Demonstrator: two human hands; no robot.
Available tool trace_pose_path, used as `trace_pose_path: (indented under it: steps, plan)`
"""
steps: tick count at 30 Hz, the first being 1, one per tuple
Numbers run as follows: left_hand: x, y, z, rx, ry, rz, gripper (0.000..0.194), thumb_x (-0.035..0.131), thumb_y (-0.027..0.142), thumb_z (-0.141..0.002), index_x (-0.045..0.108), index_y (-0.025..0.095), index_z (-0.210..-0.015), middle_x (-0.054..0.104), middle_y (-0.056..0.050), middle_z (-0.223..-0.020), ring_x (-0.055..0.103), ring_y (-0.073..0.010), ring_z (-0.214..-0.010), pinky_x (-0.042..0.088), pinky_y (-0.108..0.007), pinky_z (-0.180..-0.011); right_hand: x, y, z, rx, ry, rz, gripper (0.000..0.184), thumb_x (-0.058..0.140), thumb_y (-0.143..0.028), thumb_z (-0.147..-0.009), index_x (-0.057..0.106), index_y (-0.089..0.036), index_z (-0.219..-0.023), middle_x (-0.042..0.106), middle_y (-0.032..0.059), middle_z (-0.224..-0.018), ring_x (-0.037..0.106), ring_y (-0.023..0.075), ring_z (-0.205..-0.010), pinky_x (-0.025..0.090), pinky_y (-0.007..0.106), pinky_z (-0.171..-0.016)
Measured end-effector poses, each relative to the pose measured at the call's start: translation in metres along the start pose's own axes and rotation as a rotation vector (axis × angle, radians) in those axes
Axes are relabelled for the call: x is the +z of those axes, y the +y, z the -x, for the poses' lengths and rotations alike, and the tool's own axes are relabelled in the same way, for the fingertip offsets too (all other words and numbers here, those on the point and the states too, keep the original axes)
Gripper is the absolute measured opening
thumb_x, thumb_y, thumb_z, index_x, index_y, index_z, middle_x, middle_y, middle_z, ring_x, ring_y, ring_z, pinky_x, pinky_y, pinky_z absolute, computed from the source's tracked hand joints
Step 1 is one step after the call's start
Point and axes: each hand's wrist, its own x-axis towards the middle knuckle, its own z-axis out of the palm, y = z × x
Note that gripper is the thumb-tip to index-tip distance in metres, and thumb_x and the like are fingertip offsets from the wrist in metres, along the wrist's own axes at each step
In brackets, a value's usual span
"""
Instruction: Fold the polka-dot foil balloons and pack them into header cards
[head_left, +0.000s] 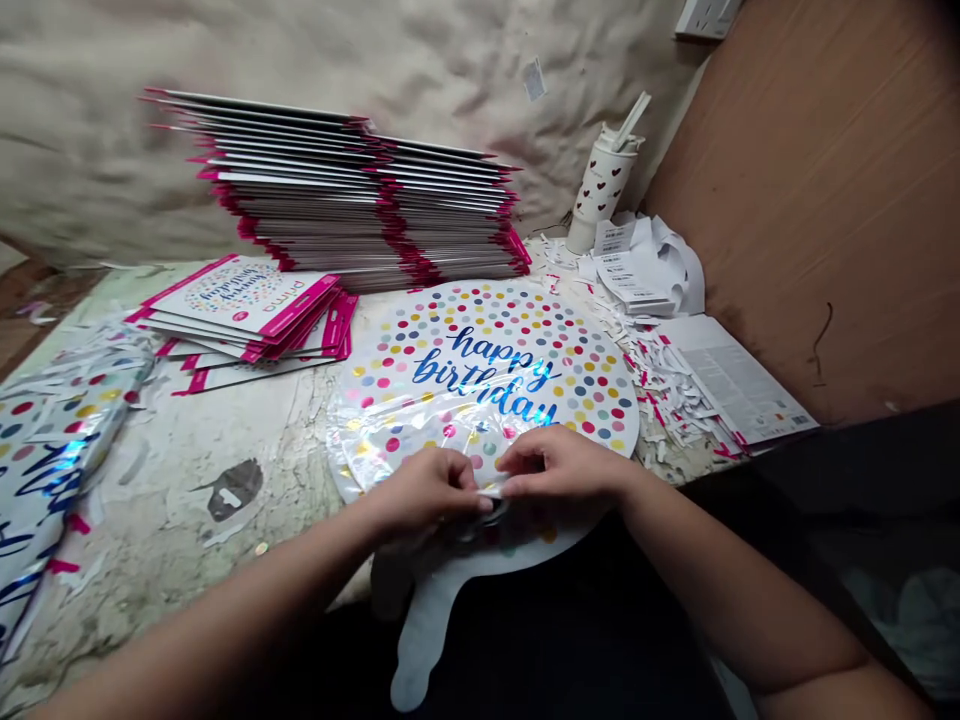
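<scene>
A round foil balloon [487, 375] with coloured polka dots and blue "happy birthday" lettering lies on the worn table [165, 520]. Its near half is crinkled, and its pale tail [427, 620] hangs over the table's front edge. My left hand [427, 490] and my right hand [562, 465] meet over the balloon's middle, their fingertips pinching the crinkled foil. The fingers hide the small area they hold. Whether a clear film lies over the foil, I cannot tell.
Behind the balloon rises a tall stack of pink-edged printed cards [352, 190], with a lower pile [240, 305] to its left. Another foil balloon [52, 470] lies at the left edge. Paper scraps [652, 370], a booklet [731, 380] and a heart-patterned cup [600, 190] lie right.
</scene>
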Motion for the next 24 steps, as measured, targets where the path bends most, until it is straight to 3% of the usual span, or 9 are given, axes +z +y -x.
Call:
trace_pose_path:
  steps: [3,6,11,14,16,18,19,21,24]
  plan:
    - [-0.006,0.008,-0.012,-0.003,-0.023,0.072,0.028,0.052,0.042,-0.077,0.053,0.018,-0.062,0.048,0.004,-0.051,0.045,-0.0106,-0.047,0.031,-0.021,-0.045,0.005,-0.017,-0.004,0.017,-0.032,0.226,0.034,0.056,-0.049,-0.078,0.067,-0.019,-0.09,0.067,0.0041,-0.082,0.059,0.0171,-0.073,0.041,0.025,-0.062]
    - [-0.002,0.014,-0.007,0.094,0.142,-0.224,0.018,0.046,0.033,-0.08,0.055,0.02,-0.071,0.058,0.0,-0.063,0.054,-0.0149,-0.059,0.035,-0.023,-0.052,0.018,-0.024,-0.011,0.025,0.063,0.408,0.021,0.052,-0.034,-0.081,0.065,-0.017,-0.078,0.065,0.0056,-0.075,0.056,0.0173,-0.069,0.036,0.026,-0.059]
    - [-0.015,-0.026,0.049,0.12,0.262,-0.739,0.035,0.034,0.01,-0.078,0.054,0.021,-0.104,0.066,-0.007,-0.089,0.062,-0.0222,-0.08,0.045,-0.031,-0.067,0.024,-0.006,-0.008,0.02,0.232,0.18,0.017,0.048,-0.021,-0.081,0.055,-0.018,-0.065,0.055,-0.0006,-0.066,0.051,0.0127,-0.065,0.036,0.023,-0.061]
    - [-0.041,-0.056,0.081,0.106,0.498,-0.847,0.032,0.042,0.023,-0.082,0.05,0.021,-0.113,0.062,-0.012,-0.106,0.061,-0.0268,-0.094,0.047,-0.038,-0.08,0.019,0.007,-0.002,0.0,0.332,-0.016,0.02,0.045,-0.024,-0.084,0.049,-0.019,-0.065,0.05,-0.0022,-0.064,0.048,0.0113,-0.062,0.038,0.022,-0.06]
    - [-0.054,-0.063,0.087,0.191,0.76,-0.83,0.048,0.056,0.04,-0.077,0.044,0.021,-0.12,0.057,-0.014,-0.113,0.056,-0.0302,-0.103,0.044,-0.043,-0.088,0.019,0.009,0.002,-0.019,0.362,-0.055,0.021,0.044,-0.025,-0.085,0.048,-0.019,-0.065,0.049,-0.0023,-0.063,0.047,0.0113,-0.06,0.039,0.022,-0.059]
    - [-0.058,-0.06,0.079,0.35,0.9,-0.768,0.067,0.063,0.045,-0.071,0.036,0.023,-0.128,0.053,-0.013,-0.121,0.05,-0.0318,-0.113,0.039,-0.047,-0.096,0.025,0.005,0.006,-0.057,0.379,-0.018,0.018,0.043,-0.023,-0.085,0.051,-0.019,-0.068,0.052,-0.0014,-0.064,0.05,0.0119,-0.061,0.041,0.023,-0.06]
    - [-0.057,-0.059,0.072,0.414,0.878,-0.741,0.07,0.062,0.044,-0.072,0.032,0.023,-0.132,0.051,-0.013,-0.126,0.046,-0.032,-0.118,0.036,-0.048,-0.1,0.03,0.003,0.009,-0.095,0.379,0.029,0.015,0.044,-0.02,-0.083,0.054,-0.019,-0.071,0.055,-0.0003,-0.067,0.052,0.0128,-0.065,0.043,0.024,-0.064]
    - [-0.049,-0.059,0.055,0.475,0.666,-0.724,0.062,0.052,0.038,-0.08,0.03,0.025,-0.137,0.049,-0.01,-0.133,0.043,-0.0306,-0.124,0.031,-0.049,-0.104,0.041,0.001,0.015,-0.205,0.351,0.181,0.015,0.048,-0.014,-0.075,0.06,-0.018,-0.084,0.063,0.0048,-0.086,0.058,0.0177,-0.084,0.046,0.03,-0.078]
    - [-0.036,-0.073,0.035,0.467,0.359,-0.739,0.045,0.038,0.027,-0.087,0.044,0.034,-0.131,0.051,-0.001,-0.133,0.044,-0.0257,-0.124,0.034,-0.043,-0.103,0.048,0.015,0.03,-0.223,0.307,0.43,0.061,0.05,-0.004,-0.062,0.052,-0.015,-0.122,0.048,0.0128,-0.131,0.042,0.0271,-0.123,0.037,0.041,-0.1]
